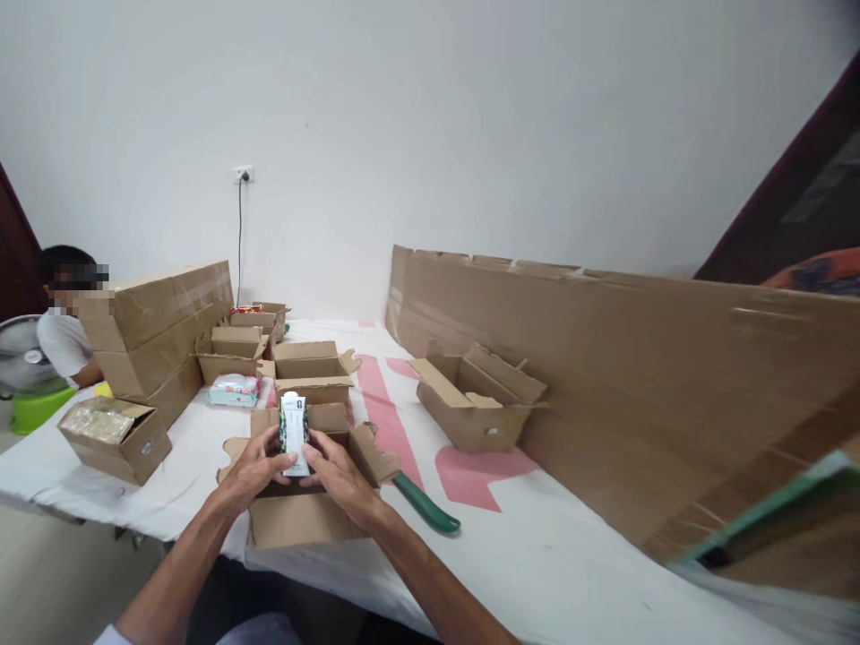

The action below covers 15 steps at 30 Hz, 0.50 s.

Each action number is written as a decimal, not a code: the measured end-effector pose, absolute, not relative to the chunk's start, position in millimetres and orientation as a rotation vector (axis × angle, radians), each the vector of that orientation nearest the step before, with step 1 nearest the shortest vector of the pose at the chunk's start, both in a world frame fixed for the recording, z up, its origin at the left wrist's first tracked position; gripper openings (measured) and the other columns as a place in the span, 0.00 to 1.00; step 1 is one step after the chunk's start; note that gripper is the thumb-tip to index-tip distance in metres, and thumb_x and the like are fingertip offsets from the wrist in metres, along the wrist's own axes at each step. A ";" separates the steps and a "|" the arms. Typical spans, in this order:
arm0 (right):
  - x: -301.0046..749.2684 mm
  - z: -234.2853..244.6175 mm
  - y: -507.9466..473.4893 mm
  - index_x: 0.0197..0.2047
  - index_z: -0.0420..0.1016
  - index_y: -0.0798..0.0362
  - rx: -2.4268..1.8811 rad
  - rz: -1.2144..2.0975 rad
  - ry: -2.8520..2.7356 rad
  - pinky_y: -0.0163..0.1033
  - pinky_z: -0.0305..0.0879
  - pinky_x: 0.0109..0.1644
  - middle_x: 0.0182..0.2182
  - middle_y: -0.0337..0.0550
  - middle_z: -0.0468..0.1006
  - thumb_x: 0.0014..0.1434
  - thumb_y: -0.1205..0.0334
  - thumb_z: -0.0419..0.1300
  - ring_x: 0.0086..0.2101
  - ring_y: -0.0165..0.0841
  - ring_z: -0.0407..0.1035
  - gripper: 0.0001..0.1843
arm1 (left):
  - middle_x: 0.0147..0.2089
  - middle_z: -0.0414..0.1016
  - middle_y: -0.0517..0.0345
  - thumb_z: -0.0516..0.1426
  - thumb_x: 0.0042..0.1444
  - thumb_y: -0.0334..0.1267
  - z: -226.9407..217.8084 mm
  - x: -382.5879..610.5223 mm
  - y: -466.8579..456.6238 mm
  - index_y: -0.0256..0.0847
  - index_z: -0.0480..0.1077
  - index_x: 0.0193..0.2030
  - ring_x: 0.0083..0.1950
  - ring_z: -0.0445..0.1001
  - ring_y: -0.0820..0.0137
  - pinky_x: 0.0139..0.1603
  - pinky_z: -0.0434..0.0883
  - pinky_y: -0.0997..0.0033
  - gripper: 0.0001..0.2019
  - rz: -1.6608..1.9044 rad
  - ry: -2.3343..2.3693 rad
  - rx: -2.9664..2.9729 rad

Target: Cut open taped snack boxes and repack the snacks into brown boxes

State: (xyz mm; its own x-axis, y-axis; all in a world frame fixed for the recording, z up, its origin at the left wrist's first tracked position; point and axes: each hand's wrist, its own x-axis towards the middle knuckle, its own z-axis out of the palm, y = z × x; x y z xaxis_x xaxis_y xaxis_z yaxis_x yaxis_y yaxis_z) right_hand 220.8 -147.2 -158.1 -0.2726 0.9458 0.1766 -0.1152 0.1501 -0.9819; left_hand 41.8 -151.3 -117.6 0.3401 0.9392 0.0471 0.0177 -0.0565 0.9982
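Between my two hands is a white and green drink carton (294,434) with a white screw cap on top. My left hand (259,461) grips its left side, and my right hand (338,470) grips the right side, thumbs on the near face. The carton is held upright over an open cardboard box (296,521) whose flaps are spread outward. My hands and the carton hide most of the box's inside. A green curved handle (430,506) sticks out on the table beside the box's right flap.
Other open boxes stand behind (313,363) and to the right (480,403). A wipes pack (233,390) and a plastic-topped box (114,439) lie left, by stacked cartons (161,331). A tall cardboard sheet (605,385) borders the right. Another person (67,336) is at far left.
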 end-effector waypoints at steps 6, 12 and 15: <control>220.9 -159.2 -146.5 0.63 0.73 0.50 -0.864 1.336 -1.416 0.47 0.81 0.43 0.56 0.52 0.79 0.64 0.43 0.61 0.45 0.42 0.78 0.30 | 0.53 0.81 0.45 0.73 0.46 0.49 -119.2 41.1 -150.3 0.39 0.74 0.64 0.49 0.78 0.59 0.35 0.74 0.73 0.38 0.962 0.932 1.406; 220.8 -159.6 -145.8 0.63 0.74 0.50 -0.882 1.330 -1.412 0.48 0.81 0.43 0.55 0.52 0.80 0.64 0.43 0.61 0.45 0.42 0.78 0.30 | 0.54 0.81 0.45 0.72 0.46 0.48 -120.6 41.4 -149.0 0.39 0.74 0.63 0.51 0.78 0.58 0.34 0.74 0.75 0.37 0.959 0.945 1.395; 221.1 -158.8 -146.1 0.62 0.74 0.50 -0.884 1.337 -1.411 0.47 0.81 0.44 0.55 0.51 0.80 0.64 0.44 0.61 0.45 0.41 0.78 0.29 | 0.55 0.80 0.45 0.72 0.47 0.48 -120.2 41.5 -149.2 0.39 0.74 0.63 0.51 0.78 0.58 0.35 0.75 0.74 0.36 0.960 0.943 1.394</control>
